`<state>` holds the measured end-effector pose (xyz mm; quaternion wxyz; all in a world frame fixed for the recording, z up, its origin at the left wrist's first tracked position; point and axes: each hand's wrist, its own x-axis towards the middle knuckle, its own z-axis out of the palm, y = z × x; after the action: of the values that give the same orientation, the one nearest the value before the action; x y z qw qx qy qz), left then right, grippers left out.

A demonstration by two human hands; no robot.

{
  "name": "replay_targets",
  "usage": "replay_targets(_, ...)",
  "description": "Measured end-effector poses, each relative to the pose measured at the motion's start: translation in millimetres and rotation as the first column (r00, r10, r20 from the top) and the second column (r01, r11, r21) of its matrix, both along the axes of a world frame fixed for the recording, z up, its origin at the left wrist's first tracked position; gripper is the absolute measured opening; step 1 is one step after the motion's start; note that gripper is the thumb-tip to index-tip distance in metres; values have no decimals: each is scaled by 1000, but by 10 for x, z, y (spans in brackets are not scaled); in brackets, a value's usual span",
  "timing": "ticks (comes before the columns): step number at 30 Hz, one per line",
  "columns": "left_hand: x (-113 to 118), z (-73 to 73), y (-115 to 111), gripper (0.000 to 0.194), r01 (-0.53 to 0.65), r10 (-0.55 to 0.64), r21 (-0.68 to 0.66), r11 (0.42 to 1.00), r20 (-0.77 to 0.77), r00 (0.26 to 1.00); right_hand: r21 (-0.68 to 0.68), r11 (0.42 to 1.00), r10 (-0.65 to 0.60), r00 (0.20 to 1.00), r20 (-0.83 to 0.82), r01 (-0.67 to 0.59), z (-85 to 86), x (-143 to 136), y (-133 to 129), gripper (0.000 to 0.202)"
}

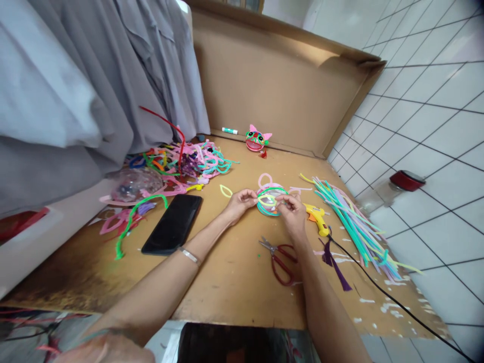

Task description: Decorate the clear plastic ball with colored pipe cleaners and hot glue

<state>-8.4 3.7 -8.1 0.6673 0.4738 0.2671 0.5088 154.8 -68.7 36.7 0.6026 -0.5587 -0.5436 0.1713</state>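
Bare forearms (159, 288) stretched over a brown tabletop (223, 282), from eight and five o'clock on a dial centered on the worker's fingertips, a metal bracelet (189, 255) circling the left wrist. Far out between eight and nine curved a fuzzy green stem (130, 226), with a tangled heap of colored stems (189, 160) toward ten. Nearer in, between eight and nine, a black phone (173, 224) lay flat. A loose yellow loop (226, 191) rested just past nine, below a white-and-teal tube (229, 130) at eleven. The left hand (242, 202), its thumb and fingers pinched together, gripped one tip of a leaf-shaped yellow loop (267, 203) at the dial's center, over a round clear piece ringed in green and teal (260, 208). Near twelve sat a pink-eared figure (255, 139); near six, red-handled scissors (273, 249). The right hand (292, 207) grasped the leaf's other tip in its fingertips. Between three and four lay a yellow glue gun (319, 222); past four, a purple tassel (338, 272). Farther out, past three, stretched a bundle of pastel stems (348, 222).
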Motion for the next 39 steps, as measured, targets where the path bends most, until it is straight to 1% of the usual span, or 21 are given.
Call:
replay_targets(4,25,-9,-23,41,-36,36,10,999,-4,999,7,1000,-8,1000,-7,8,-5,9,5,18)
replay_targets(11,43,35,-87,35,-65,65,7,998,-2,998,6,1000,-2,1000,-1,2,4,11,2,18)
replay_targets(20,95,55,-147,39,-139,139,21,990,-6,990,19,1000,-14,1000,-16,15,14,-1,8,18)
replay_targets(28,136,9,-159,36,-195,195,37,980,1,981,21,1000,-18,1000,-4,18,-13,9,19,18)
replay_targets(34,151,-25,-164,26,-240,241,41,970,-20,970,20,1000,-16,1000,-12,16,4,6,15,20)
replay_targets(39,137,-57,-162,18,-244,245,39,969,-36,969,23,1000,-12,1000,2,12,-11,-1,17,18)
